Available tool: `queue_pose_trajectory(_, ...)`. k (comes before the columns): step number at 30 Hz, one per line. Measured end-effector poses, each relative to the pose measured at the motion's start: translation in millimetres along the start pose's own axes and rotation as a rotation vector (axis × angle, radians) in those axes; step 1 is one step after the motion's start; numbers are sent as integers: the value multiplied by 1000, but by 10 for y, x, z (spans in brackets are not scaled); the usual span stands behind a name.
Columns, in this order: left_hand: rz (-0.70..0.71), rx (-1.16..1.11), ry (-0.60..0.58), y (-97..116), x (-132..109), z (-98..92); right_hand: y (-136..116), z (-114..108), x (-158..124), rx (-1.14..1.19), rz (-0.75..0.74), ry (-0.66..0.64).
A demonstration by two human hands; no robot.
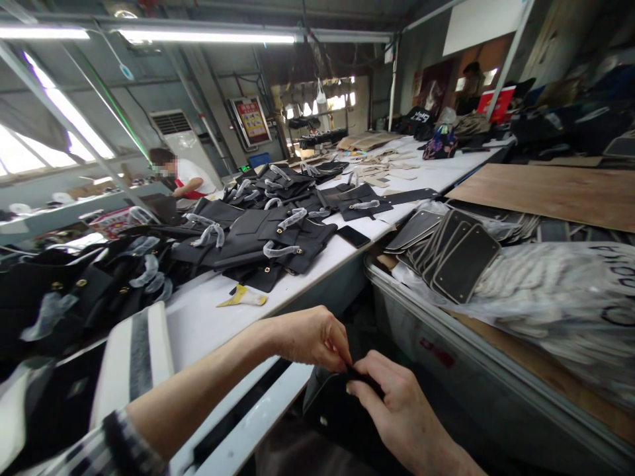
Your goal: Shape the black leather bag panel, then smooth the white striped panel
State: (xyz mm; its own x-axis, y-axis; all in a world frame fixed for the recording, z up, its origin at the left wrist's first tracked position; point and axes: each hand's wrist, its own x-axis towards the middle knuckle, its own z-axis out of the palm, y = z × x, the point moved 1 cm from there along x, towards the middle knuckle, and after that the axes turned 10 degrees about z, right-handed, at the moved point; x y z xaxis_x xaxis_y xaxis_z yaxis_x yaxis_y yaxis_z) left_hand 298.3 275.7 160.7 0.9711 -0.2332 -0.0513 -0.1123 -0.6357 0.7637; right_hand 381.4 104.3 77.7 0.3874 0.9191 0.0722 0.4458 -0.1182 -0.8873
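Note:
My left hand [315, 338] reaches in from the lower left, its fingers pinched on the upper edge of a dark bag panel [330, 408]. Right beside it, my right hand [397, 396] grips the same edge between thumb and fingers. The panel hangs below both hands, off the front of the table, and a small pale spot shows on its face. Its lower part is lost in shadow. Across the white table [198, 330] lie black handbags [253, 231] with plastic-wrapped handles. A yellow and white scrap [242, 296] rests near the table's front edge.
A grey bin [446, 344] at the right holds stacked dark panels [464, 254] and a plastic sack [570, 291]. Brown board [550, 192] lies behind it. On the table is a black phone [353, 236]. A person [186, 175] works at the far left.

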Motion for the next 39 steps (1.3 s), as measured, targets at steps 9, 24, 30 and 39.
queue_pose_trajectory(9, -48, 180, -21, 20, 42, 100, 35, 34, -9, -1, 1, 6)
queue_pose_trajectory(24, -140, 598, 104, 183, -42, 468, 104, 156, 28, -64, -80, 76)
queue_pose_trajectory(30, -152, 290, 190, 83, -134, 347, 94, 125, 40, -65, -33, 63)
queue_pose_trajectory(39, -146, 458, 180, 61, -188, 473, 89, 235, 40, -30, -24, 37)
